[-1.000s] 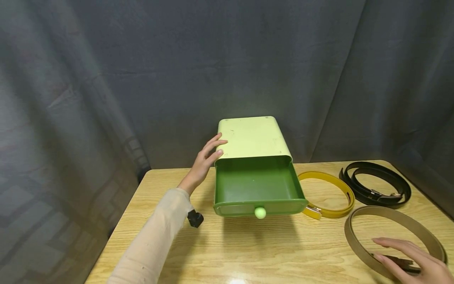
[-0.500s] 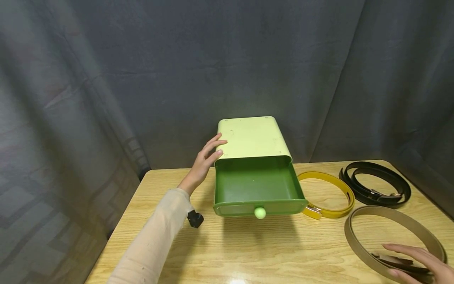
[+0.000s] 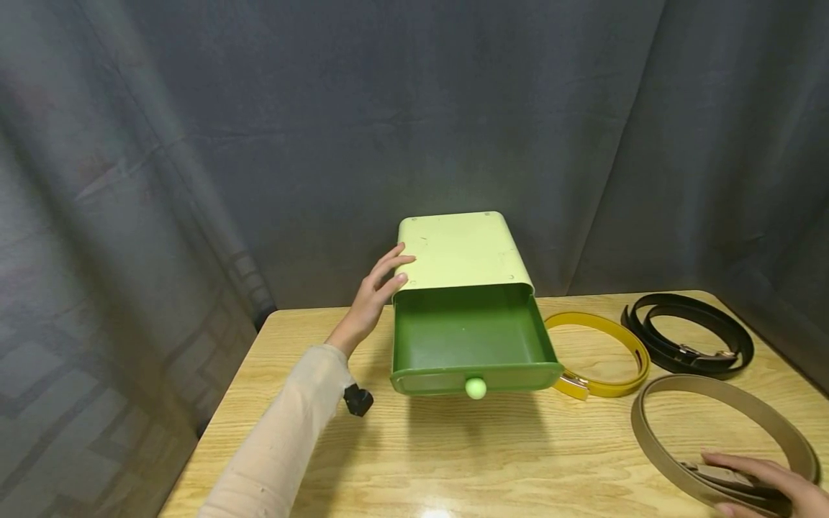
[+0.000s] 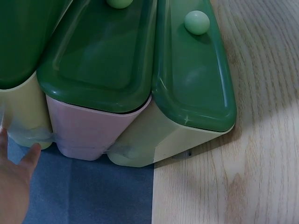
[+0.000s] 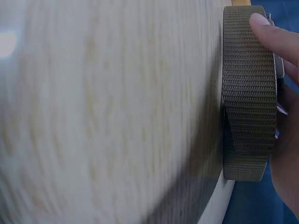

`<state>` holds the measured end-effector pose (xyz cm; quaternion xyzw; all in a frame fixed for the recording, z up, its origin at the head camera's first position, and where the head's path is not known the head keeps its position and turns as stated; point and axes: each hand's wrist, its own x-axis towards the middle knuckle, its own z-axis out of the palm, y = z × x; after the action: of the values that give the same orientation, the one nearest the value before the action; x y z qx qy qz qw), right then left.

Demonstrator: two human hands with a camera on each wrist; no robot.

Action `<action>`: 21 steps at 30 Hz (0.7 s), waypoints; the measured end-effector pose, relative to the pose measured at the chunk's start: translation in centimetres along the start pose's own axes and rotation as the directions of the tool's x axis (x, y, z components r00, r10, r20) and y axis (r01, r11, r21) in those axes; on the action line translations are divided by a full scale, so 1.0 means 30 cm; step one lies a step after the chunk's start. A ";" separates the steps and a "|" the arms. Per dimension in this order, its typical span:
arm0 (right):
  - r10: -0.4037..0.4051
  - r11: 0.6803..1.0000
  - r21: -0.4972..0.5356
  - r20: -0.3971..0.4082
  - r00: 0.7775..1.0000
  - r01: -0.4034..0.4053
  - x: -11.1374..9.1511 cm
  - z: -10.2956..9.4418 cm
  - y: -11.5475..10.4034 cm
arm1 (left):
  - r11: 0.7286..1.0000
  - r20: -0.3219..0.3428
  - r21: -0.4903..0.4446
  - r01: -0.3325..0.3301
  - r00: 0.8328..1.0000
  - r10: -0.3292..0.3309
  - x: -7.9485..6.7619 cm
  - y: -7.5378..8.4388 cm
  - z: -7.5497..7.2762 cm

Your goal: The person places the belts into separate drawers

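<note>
A pale green drawer unit (image 3: 460, 248) stands at the back of the table, its top green drawer (image 3: 424, 381) pulled out with nothing inside. My left hand (image 3: 367, 302) rests against the unit's upper left edge, fingers fairly straight. At the front right, a tan woven belt (image 3: 660, 447) lies coiled on edge. My right hand (image 3: 784, 489) pinches this belt near its buckle, fingers inside the loop. In the right wrist view, the thumb presses the outer face of the belt (image 5: 247, 93); the other fingers are mostly hidden behind it.
A coiled yellow belt (image 3: 624, 388) lies right of the drawer, with a coiled black belt (image 3: 728, 320) farther back. Lower drawers, one with a pink casing (image 4: 84, 128), show in the left wrist view. Grey curtain (image 3: 453, 108) hangs behind the wooden table (image 3: 272, 388).
My right hand has shifted slightly right and toward the front edge, and its thumb and fingers have come together on the tan belt, whose buckle has tilted. The left hand has stayed put.
</note>
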<state>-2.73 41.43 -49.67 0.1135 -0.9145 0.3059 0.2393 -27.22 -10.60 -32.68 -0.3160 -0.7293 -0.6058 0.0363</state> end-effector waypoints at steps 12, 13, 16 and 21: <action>0.049 0.997 0.050 0.100 0.994 -0.054 -0.005 -0.004 0.024 | 0.999 -0.015 -0.003 -0.033 0.999 0.033 0.017 -0.085 -0.013; 0.054 0.996 0.063 0.093 0.994 -0.060 -0.005 -0.003 0.022 | 0.999 -0.017 -0.004 -0.038 0.999 0.038 0.017 -0.087 -0.013; 0.077 0.994 0.067 0.053 0.996 -0.081 -0.009 0.002 0.010 | 0.999 -0.020 -0.003 -0.043 0.999 0.043 0.016 -0.089 -0.013; 0.153 0.988 -0.002 0.006 0.988 -0.153 -0.014 0.004 -0.012 | 1.000 -0.016 -0.002 -0.025 1.000 0.025 0.015 -0.085 -0.014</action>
<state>-2.30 41.09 -49.79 0.0439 -0.9214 0.3224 0.2126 -29.00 -10.95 -34.55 -0.3204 -0.7243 -0.6086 0.0491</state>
